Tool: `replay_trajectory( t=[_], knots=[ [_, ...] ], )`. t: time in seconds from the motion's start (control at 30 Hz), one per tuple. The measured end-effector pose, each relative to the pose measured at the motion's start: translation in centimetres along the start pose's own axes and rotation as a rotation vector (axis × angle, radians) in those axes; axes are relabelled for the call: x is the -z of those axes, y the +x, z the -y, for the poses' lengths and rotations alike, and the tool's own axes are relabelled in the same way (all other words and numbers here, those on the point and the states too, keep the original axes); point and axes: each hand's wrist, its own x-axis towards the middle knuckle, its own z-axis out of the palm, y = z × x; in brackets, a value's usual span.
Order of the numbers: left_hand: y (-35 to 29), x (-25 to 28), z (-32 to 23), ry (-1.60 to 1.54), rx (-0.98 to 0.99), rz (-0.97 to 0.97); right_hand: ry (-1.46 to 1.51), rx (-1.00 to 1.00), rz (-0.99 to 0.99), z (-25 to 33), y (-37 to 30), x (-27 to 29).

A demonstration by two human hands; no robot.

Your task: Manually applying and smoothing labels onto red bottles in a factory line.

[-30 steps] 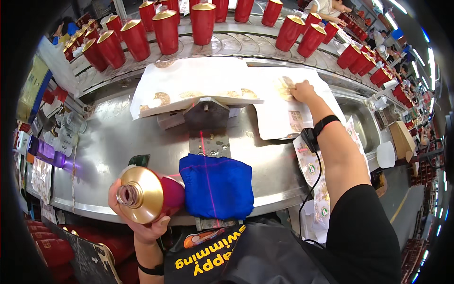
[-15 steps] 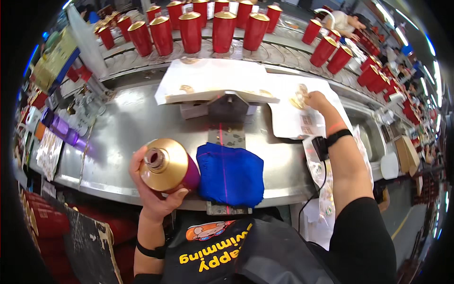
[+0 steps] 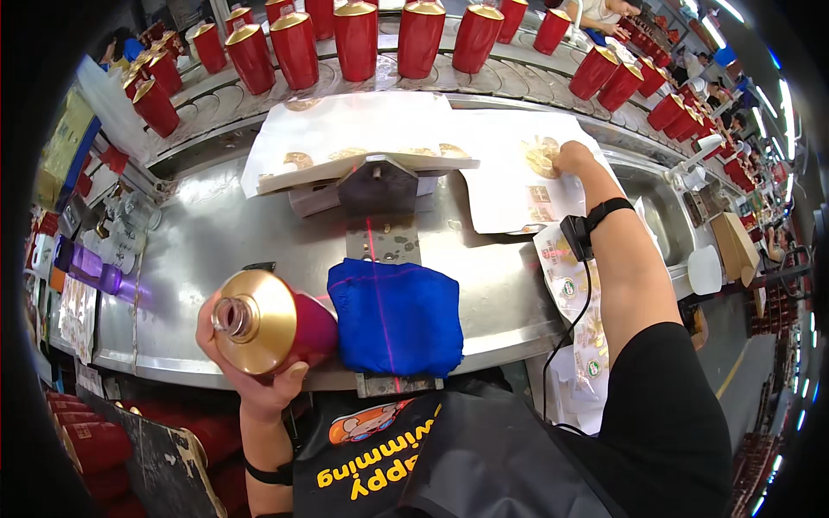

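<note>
My left hand (image 3: 269, 393) is wrapped round a red bottle (image 3: 268, 328) with a gold shoulder and an open clear neck. The bottle leans, its mouth toward me, just left of a folded blue cloth (image 3: 399, 319). A thin red light line runs across that cloth. On the right, my right hand (image 3: 580, 161) has its fingers closed at the edge of a round gold decal (image 3: 541, 157) on a white sheet (image 3: 501, 194). The fingertips are partly hidden, and whether the decal is lifted from the sheet I cannot tell.
Behind a dark metal bracket (image 3: 378, 186) lies a stack of white decal sheets (image 3: 345, 129). Red bottles with gold tops line a conveyor (image 3: 484, 82) at the back. A purple bottle (image 3: 91, 266) lies at left, a sink (image 3: 656, 203) at right. Another person works at the far right.
My left hand has carried the bottle a little left and nearer to me, and its mouth tips further toward the left. My right hand stays at the gold decal. The whole view has shifted slightly.
</note>
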Motion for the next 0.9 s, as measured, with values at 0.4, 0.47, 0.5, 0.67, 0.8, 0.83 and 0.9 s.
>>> replay_trajectory(
  t=[0.4,0.47,0.5,0.67,0.8,0.83,0.9],
  knots=[
    [-0.2,0.1,-0.1,0.211,-0.005,-0.01,0.153,-0.061,-0.065,-2.0,1.7,0.6],
    [-0.1,-0.1,-0.2,0.21,0.0,-0.007,0.037,0.018,-0.053,-2.1,2.6,0.1],
    [0.0,-0.1,-0.2,0.211,0.004,-0.01,0.09,0.085,-0.189,-2.1,2.7,-0.3],
    [-0.3,0.1,0.1,0.237,-0.017,-0.019,0.067,0.234,-0.506,-2.0,2.6,-1.6],
    [-0.2,-0.1,0.1,0.208,-0.013,-0.032,0.148,0.207,-0.452,-2.4,2.8,-1.5],
    [-0.1,-0.1,0.0,0.207,-0.012,-0.032,0.133,0.228,-0.455,-2.6,2.6,-1.5],
    [-0.1,-0.2,-0.2,0.201,0.017,-0.015,0.119,0.256,-0.456,-2.2,2.0,-1.2]
  ],
)
